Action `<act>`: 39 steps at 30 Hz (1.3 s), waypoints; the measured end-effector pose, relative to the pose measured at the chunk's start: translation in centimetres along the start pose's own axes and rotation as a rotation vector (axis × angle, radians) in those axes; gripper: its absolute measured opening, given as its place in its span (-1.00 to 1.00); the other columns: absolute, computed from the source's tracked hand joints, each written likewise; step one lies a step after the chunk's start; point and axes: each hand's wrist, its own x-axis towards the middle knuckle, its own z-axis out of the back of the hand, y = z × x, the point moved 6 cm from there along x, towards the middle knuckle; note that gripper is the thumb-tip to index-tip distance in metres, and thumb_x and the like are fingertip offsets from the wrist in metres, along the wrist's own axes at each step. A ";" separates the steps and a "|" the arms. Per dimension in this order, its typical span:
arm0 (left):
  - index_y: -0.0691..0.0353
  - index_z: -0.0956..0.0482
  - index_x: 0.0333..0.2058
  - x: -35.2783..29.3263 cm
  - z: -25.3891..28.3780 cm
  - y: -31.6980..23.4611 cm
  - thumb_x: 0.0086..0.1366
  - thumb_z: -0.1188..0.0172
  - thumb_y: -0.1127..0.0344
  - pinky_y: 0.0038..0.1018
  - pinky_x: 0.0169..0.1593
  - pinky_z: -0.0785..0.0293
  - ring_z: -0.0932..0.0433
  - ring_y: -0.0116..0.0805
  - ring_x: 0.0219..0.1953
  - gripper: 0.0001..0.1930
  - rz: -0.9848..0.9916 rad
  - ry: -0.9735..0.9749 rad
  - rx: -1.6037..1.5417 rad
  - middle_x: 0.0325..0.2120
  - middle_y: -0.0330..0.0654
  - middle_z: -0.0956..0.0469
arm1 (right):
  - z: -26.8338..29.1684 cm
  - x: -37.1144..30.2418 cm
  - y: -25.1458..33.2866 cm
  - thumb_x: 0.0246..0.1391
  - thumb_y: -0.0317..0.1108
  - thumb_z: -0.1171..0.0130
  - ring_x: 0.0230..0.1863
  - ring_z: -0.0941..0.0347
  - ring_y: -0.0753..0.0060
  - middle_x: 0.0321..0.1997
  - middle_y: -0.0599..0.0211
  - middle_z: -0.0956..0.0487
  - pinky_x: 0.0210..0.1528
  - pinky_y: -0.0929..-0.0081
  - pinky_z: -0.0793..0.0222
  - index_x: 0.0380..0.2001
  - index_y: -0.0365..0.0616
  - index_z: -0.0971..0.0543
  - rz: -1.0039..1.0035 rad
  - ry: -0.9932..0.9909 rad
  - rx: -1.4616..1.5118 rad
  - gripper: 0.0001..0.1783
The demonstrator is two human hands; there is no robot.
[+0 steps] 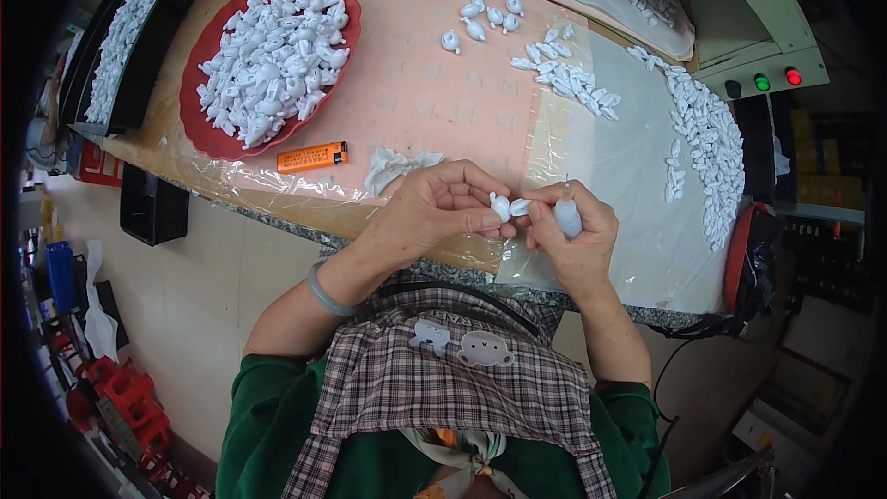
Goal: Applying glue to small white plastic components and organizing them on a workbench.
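- Checked apron (443, 388) over green sleeves fills the near edge; both forearms rise from it to the table rim; a pale green bangle (328, 294) rings the left wrist
- Left hand (434, 208) is curled closed, thumb and forefinger pinching a small white figurine (500, 207) just above the table edge; the piece sits at the fingertips, its rounded top poking clear of them
- Right hand (577, 226) is closed around a small white glue bottle (567, 215) with a thin upright nozzle; its fingertips also pinch a small white part (520, 207) touching the figurine
- White crumpled cloth (395, 166) lies just beyond the left hand; an orange lighter (312, 157) lies flat beside it
- Clear plastic sheet (610, 166) covers the pink tabletop (416, 83)
- Red scalloped bowl (208, 125) at far left is heaped with white figurines (273, 60)
- Loose groups of white pieces (568, 79) lie mid-table; a long band of white parts (707, 143) curves along the right side
- Dark tray (152, 46) at the far left edge holds a row of more white parts (125, 32)
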 end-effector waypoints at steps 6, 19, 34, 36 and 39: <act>0.45 -0.49 -0.19 -0.4 0.1 0.1 0.13 -0.25 0.56 -0.58 -0.17 -0.55 -0.61 -0.37 -0.25 -0.75 -0.069 -0.027 0.145 -0.36 -0.12 -0.57 | -0.5 -1.0 -1.0 0.08 -0.58 -0.09 -0.60 -0.40 0.66 -0.50 0.29 -0.57 -0.56 0.71 -0.31 -0.35 -0.31 -0.54 -0.060 0.020 0.076 -0.93; 0.43 -0.55 -0.24 -0.6 0.3 0.8 0.07 -0.29 0.60 -0.59 -0.17 -0.56 -0.61 -0.43 -0.27 -0.76 -0.032 -0.025 0.335 -0.36 -0.14 -0.58 | -0.3 -1.0 -1.9 -0.02 -0.57 -0.23 -0.60 -0.40 0.66 -0.49 0.32 -0.57 -0.56 0.71 -0.29 -0.40 -0.27 -0.56 0.069 0.170 -0.015 -0.92; 0.44 -0.58 -0.29 -0.5 0.6 0.9 0.02 -0.32 0.58 -0.54 -0.14 -0.59 -0.62 -0.37 -0.25 -0.77 -0.048 -0.058 0.484 -0.31 -0.09 -0.60 | -0.2 -0.9 -2.5 -0.05 -0.61 -0.24 -0.61 -0.46 0.63 -0.47 0.25 -0.59 -0.60 0.68 -0.34 -0.44 -0.30 -0.53 0.160 0.162 -0.045 -0.92; 0.44 -0.58 -0.29 -0.5 0.5 0.8 0.02 -0.32 0.59 -0.53 -0.14 -0.59 -0.62 -0.37 -0.24 -0.77 -0.049 -0.056 0.494 -0.30 -0.09 -0.60 | -0.2 -1.0 -2.7 -0.04 -0.61 -0.23 -0.61 -0.46 0.63 -0.46 0.25 -0.59 -0.60 0.68 -0.34 -0.43 -0.30 -0.53 0.154 0.165 -0.037 -0.92; 0.39 -0.58 -0.27 -0.6 0.4 0.9 0.04 -0.32 0.55 -0.64 -0.31 -0.55 -0.58 -0.56 -0.40 -0.77 -0.125 -0.053 0.493 -0.44 -0.16 -0.58 | -0.2 -1.2 -2.8 -0.04 -0.61 -0.23 -0.61 -0.46 0.63 -0.45 0.25 -0.59 -0.60 0.68 -0.34 -0.43 -0.30 -0.53 0.146 0.168 -0.022 -0.91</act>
